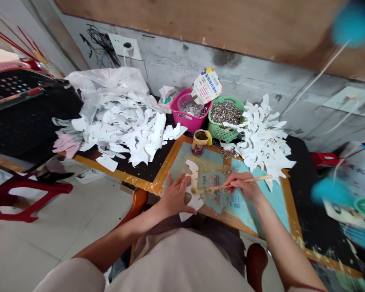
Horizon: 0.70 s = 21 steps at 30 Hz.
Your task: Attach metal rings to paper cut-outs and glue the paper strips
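At the near edge of the table (314, 215): white cutout (194, 177), steadied under the left hand (177, 194), grip released, fingers spread.
Brush (214, 188): grasped by the right hand (242, 185), tip shown over the cutout.
Cup (198, 148): set beyond.

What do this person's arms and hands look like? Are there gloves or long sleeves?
No gloves: the left hand and the right hand are bare, and so are the forearms. The top is beige, and its left sleeve is short. I see no watch on either wrist.
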Each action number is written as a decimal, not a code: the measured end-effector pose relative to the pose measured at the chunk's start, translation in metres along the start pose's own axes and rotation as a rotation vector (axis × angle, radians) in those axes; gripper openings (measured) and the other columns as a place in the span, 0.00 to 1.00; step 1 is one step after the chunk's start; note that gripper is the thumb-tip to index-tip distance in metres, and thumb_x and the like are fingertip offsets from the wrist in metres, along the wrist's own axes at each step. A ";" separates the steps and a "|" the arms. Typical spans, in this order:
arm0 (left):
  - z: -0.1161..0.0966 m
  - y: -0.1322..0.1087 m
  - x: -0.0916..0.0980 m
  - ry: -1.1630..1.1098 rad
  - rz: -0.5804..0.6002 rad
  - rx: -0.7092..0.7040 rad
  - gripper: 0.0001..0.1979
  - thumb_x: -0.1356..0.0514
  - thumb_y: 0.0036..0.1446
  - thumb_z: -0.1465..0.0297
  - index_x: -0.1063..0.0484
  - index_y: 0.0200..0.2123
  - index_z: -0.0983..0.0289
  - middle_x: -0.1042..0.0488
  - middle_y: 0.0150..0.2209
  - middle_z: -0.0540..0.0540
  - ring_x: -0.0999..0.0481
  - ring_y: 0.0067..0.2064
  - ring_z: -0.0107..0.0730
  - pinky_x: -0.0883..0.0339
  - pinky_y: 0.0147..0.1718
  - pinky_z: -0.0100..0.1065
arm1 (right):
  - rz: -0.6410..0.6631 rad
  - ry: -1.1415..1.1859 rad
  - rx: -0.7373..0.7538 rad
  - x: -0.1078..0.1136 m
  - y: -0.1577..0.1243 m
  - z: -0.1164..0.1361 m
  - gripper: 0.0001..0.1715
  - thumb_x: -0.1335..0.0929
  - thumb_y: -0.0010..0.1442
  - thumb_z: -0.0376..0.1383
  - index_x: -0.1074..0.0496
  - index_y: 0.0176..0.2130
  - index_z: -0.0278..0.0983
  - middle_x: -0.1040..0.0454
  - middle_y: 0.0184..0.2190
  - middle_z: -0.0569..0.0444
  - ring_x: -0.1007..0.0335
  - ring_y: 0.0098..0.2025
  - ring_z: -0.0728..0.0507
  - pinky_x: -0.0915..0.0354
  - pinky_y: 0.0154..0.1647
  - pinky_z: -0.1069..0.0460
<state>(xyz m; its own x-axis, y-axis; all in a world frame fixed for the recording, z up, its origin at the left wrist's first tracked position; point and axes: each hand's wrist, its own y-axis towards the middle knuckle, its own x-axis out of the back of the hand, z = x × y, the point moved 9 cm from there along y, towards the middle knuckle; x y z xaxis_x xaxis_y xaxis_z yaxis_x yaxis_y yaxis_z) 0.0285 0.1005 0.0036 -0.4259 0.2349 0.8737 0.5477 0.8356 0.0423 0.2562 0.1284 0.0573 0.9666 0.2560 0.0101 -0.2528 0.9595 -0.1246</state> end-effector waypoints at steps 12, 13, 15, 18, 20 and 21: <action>-0.001 -0.002 0.003 -0.015 -0.049 -0.041 0.62 0.32 0.34 0.38 0.48 0.66 0.63 0.31 0.60 0.70 0.45 0.68 0.65 0.84 0.63 0.70 | 0.197 -0.025 -0.040 -0.002 -0.012 0.004 0.12 0.29 0.48 0.38 0.19 0.25 0.32 0.24 0.17 0.50 0.31 0.15 0.46 0.35 0.15 0.55; -0.001 -0.002 0.004 -0.027 -0.056 -0.055 0.61 0.31 0.34 0.38 0.48 0.65 0.63 0.31 0.60 0.70 0.43 0.68 0.66 0.81 0.63 0.70 | 0.183 -0.018 -0.016 0.002 -0.012 0.011 0.12 0.29 0.49 0.39 0.20 0.25 0.31 0.25 0.17 0.49 0.31 0.15 0.46 0.35 0.14 0.55; -0.002 0.000 0.008 -0.091 -0.075 -0.088 0.58 0.30 0.36 0.41 0.48 0.64 0.62 0.30 0.59 0.69 0.37 0.65 0.64 0.66 0.65 0.70 | 0.071 0.022 0.086 0.019 -0.012 0.032 0.11 0.28 0.50 0.39 0.20 0.29 0.32 0.24 0.18 0.50 0.30 0.16 0.46 0.35 0.13 0.55; 0.010 0.018 0.028 -0.248 -0.212 -0.059 0.41 0.33 0.50 0.50 0.45 0.61 0.60 0.26 0.51 0.63 0.23 0.51 0.49 0.34 0.55 0.55 | -0.218 0.089 0.291 0.049 -0.012 0.069 0.09 0.26 0.51 0.38 0.23 0.33 0.35 0.22 0.22 0.53 0.29 0.16 0.46 0.34 0.13 0.55; 0.025 0.041 0.052 -0.281 -0.397 0.005 0.30 0.37 0.57 0.55 0.42 0.57 0.60 0.26 0.46 0.60 0.21 0.45 0.42 0.28 0.46 0.46 | -0.393 0.085 0.403 0.062 -0.013 0.091 0.08 0.26 0.52 0.37 0.27 0.30 0.36 0.23 0.21 0.55 0.30 0.15 0.47 0.33 0.14 0.55; 0.032 0.056 0.065 -0.262 -0.499 0.034 0.28 0.36 0.57 0.56 0.40 0.55 0.61 0.26 0.45 0.60 0.22 0.46 0.43 0.28 0.46 0.45 | -0.465 0.073 0.451 0.065 -0.013 0.101 0.10 0.26 0.52 0.36 0.29 0.28 0.36 0.24 0.20 0.56 0.30 0.15 0.48 0.33 0.15 0.55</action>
<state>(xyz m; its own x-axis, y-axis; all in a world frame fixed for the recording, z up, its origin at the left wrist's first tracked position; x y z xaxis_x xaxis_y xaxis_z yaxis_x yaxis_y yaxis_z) 0.0086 0.1778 0.0472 -0.7939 -0.0808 0.6026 0.2128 0.8915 0.3999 0.3183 0.1448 0.1597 0.9757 -0.1913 -0.1069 0.2153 0.9277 0.3050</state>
